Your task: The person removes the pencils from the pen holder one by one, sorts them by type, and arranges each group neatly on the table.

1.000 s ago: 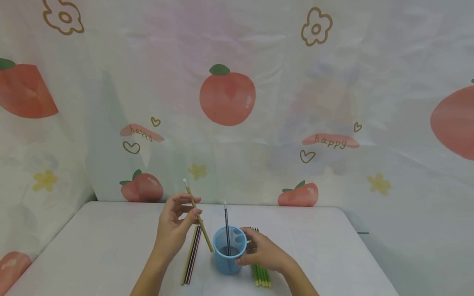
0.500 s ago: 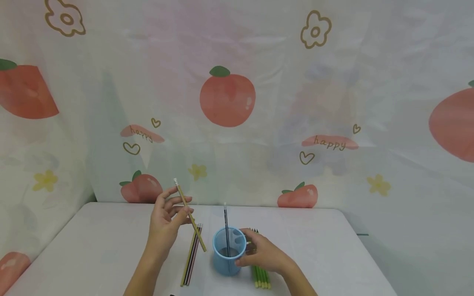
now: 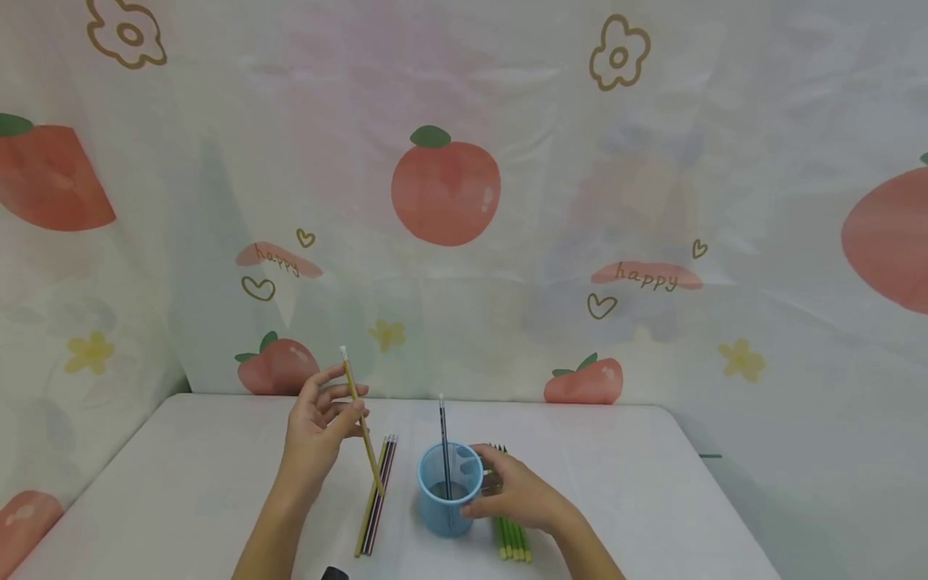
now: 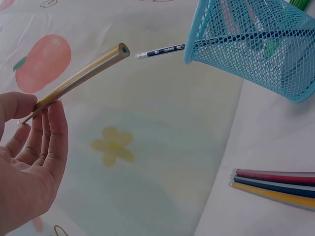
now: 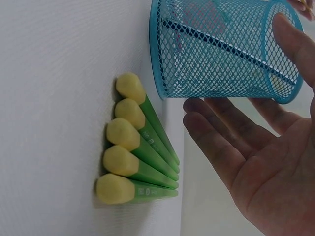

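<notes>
My left hand (image 3: 319, 423) pinches a yellow pencil (image 3: 366, 439) between thumb and fingertips, left of the pencil cup (image 3: 444, 522). Its white-tipped end points up, and the left wrist view shows the flat, unsharpened other end of the pencil (image 4: 81, 78). The cup is blue mesh and upright, with one dark pencil (image 3: 443, 435) leaning inside. On the cup's right side, my right hand (image 3: 524, 495) holds it, thumb near the front rim and fingers behind. The right wrist view shows those fingers along the mesh cup (image 5: 216, 54).
Between my left hand and the cup lie several striped and yellow pencils (image 3: 374, 511) on the white table (image 3: 638, 499). Several green pencils (image 3: 512, 541) with pale yellow ends lie right of the cup. A small black object (image 3: 334, 573) shows at the bottom edge. Printed cloth (image 3: 449, 322) hangs behind.
My left hand has drawn leftward from the cup with the yellow pencil, which now stands steeper. The right hand and cup stay put. A black object has come into view at the bottom edge.
</notes>
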`<control>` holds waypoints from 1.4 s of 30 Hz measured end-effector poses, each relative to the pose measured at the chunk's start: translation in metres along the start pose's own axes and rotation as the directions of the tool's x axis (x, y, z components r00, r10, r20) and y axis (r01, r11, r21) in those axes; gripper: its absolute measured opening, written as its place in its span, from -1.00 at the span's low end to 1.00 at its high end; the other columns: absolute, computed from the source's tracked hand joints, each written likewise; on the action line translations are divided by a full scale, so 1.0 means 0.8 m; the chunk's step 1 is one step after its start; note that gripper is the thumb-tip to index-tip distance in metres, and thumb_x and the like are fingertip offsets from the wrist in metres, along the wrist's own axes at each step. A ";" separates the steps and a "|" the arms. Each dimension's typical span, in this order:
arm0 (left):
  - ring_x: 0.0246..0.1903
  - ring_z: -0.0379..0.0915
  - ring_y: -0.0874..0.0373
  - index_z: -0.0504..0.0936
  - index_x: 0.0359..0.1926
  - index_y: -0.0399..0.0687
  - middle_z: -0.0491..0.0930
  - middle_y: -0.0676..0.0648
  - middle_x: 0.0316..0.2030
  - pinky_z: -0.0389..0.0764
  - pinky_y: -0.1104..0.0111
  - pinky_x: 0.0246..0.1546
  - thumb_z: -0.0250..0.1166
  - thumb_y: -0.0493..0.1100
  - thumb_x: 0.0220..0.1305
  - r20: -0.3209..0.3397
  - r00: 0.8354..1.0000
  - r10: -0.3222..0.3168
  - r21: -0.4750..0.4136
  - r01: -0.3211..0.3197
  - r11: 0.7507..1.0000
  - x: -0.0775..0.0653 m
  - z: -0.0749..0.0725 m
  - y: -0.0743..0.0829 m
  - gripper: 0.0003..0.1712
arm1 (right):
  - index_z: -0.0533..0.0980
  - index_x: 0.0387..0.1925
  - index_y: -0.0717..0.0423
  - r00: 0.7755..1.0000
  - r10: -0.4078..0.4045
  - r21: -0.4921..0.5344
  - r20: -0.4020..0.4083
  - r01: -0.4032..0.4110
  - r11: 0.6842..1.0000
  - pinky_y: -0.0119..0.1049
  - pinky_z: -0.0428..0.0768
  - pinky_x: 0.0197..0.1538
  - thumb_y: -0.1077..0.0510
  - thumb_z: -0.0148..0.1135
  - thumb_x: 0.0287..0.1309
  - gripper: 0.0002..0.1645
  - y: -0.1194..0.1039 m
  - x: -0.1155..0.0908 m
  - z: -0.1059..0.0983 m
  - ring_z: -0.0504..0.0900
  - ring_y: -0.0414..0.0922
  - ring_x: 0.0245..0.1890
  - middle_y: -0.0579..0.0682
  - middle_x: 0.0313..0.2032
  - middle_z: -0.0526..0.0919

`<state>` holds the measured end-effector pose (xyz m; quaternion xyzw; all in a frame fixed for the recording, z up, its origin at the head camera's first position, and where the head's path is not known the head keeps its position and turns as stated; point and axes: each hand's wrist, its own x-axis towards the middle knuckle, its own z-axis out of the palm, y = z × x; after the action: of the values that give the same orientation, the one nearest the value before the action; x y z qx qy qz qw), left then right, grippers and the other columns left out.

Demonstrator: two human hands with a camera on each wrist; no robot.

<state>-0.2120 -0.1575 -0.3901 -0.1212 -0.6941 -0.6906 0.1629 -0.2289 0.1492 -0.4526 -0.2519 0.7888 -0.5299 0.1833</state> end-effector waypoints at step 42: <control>-0.19 0.60 -0.03 0.39 0.30 -0.07 0.53 -0.27 0.05 0.72 0.32 -0.32 0.26 -0.32 0.35 0.057 0.972 -0.229 0.127 0.220 0.967 0.011 -0.018 -0.056 -0.47 | 0.31 0.38 0.03 1.000 0.002 0.022 -0.003 -0.002 1.000 0.21 0.52 0.25 0.12 0.51 0.05 -0.12 -0.004 -0.002 0.000 0.54 0.18 0.19 0.15 0.23 0.50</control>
<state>-0.2367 -0.1730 -0.4279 -0.0563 -0.7490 -0.6569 0.0659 -0.2268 0.1494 -0.4493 -0.2483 0.7835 -0.5385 0.1855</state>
